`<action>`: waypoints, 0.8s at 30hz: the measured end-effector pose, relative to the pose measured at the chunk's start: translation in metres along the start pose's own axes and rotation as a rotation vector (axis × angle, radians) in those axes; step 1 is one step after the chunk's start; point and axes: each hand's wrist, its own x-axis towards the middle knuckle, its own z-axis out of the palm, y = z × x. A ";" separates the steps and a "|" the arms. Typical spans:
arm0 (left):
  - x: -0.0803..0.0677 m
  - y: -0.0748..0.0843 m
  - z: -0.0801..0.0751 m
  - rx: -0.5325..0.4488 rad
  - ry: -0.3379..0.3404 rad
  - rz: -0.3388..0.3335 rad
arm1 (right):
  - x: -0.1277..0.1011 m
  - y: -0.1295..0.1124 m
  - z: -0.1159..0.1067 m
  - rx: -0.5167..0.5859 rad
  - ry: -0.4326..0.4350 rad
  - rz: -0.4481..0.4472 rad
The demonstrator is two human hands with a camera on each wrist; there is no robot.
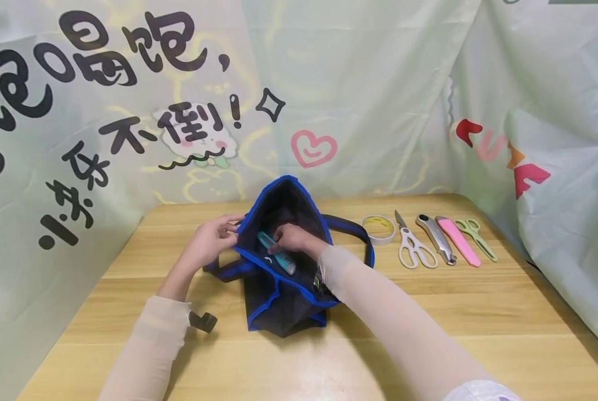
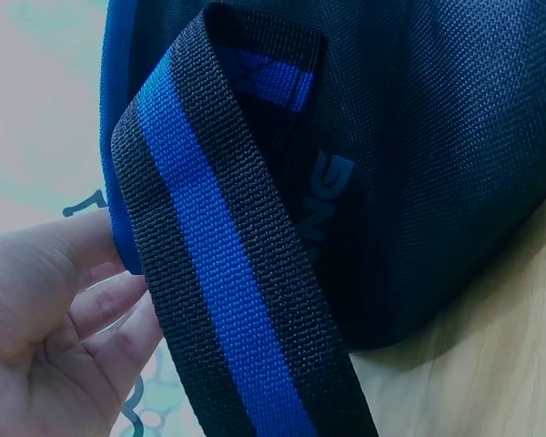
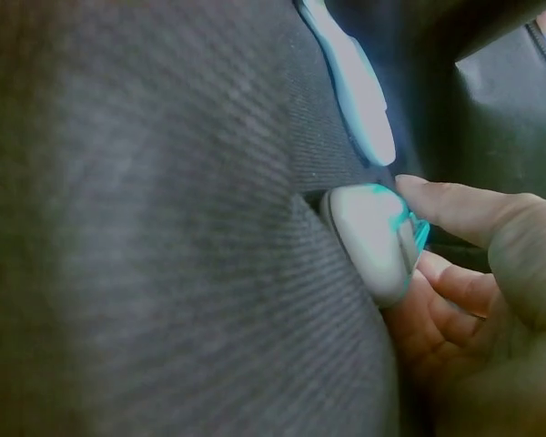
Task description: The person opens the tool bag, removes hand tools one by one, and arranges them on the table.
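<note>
A black tote bag with blue trim [image 1: 278, 295] stands open in the middle of the wooden table [image 1: 479, 312]. My left hand [image 1: 209, 240] pinches the bag's blue rim at its left side; the left wrist view shows the fingers [image 2: 82, 300] beside the black-and-blue strap [image 2: 227, 273]. My right hand [image 1: 291, 238] is inside the bag's mouth and grips a teal and grey utility knife [image 1: 277, 253]. In the right wrist view the knife's rounded grey end [image 3: 371, 238] sits between thumb and fingers [image 3: 464, 214], against the dark bag fabric [image 3: 164, 228].
To the right of the bag lie a roll of tape [image 1: 379, 229], white-handled scissors [image 1: 413, 248], a grey utility knife [image 1: 436, 238], a pink cutter [image 1: 458, 240] and green-handled scissors [image 1: 476, 236]. A black buckle [image 1: 203, 321] lies near my left forearm. Printed cloth backdrop surrounds the table.
</note>
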 end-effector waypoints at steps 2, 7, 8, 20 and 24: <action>0.000 0.001 0.000 -0.004 0.000 -0.002 | -0.001 0.001 0.000 0.016 0.003 -0.002; 0.000 0.001 -0.001 -0.001 -0.004 -0.003 | -0.003 0.003 -0.001 0.030 -0.009 -0.026; 0.000 0.001 -0.001 0.000 -0.005 -0.002 | -0.004 0.004 -0.001 0.031 -0.012 -0.033; -0.001 0.002 0.000 -0.012 -0.009 0.002 | -0.004 0.008 0.001 0.078 0.047 -0.051; -0.001 0.002 -0.001 -0.010 -0.008 0.002 | -0.003 0.009 -0.001 0.115 0.027 -0.067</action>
